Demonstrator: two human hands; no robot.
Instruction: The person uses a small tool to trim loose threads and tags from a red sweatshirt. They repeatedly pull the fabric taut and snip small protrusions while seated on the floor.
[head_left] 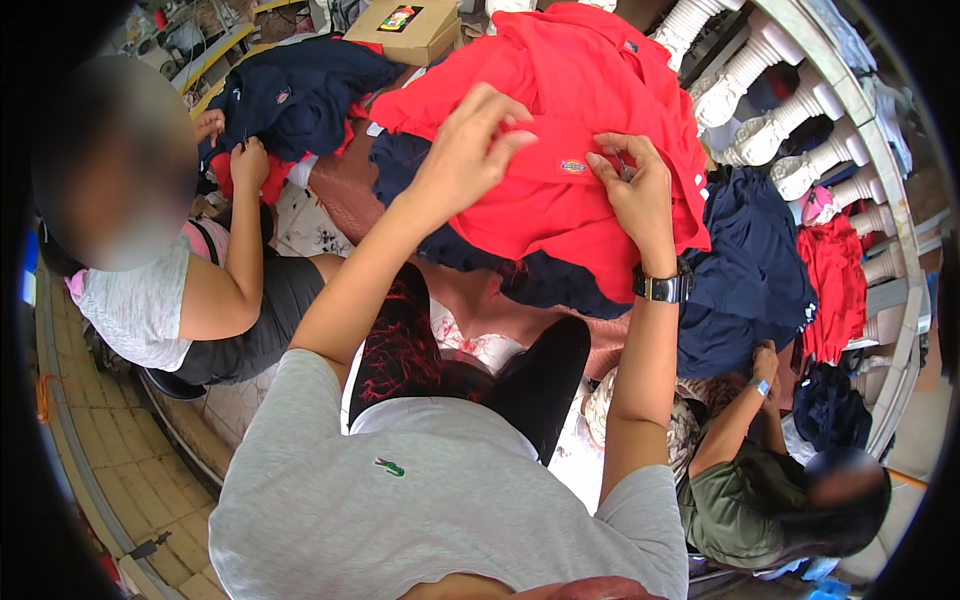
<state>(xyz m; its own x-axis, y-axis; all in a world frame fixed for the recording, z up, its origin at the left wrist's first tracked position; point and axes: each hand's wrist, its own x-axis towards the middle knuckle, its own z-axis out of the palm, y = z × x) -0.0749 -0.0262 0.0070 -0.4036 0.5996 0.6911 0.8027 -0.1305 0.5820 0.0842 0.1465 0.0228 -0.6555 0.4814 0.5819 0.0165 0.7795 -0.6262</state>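
Observation:
A red garment (pixel 560 80) lies spread over a pile in front of me, with a small colourful label patch (pixel 573 167) on a folded band. My left hand (pixel 470 145) hovers over the red cloth left of the patch. Its fingers are bent, thumb and forefinger apart, and I see nothing between them. Just right of the patch, my right hand (pixel 637 190) is closed around a small dark metal tool (pixel 627 168), mostly hidden by the fingers. A dark watch sits on that wrist. Navy garments (pixel 560 280) show under the red one.
At left, a co-worker handles a navy garment (pixel 290 95). Another person at lower right works at a navy pile (pixel 750 270). A cardboard box (pixel 405 30) stands at the back. White ribbed posts (pixel 790 100) line the curved metal rail on the right, beside hanging red cloth (pixel 833 285).

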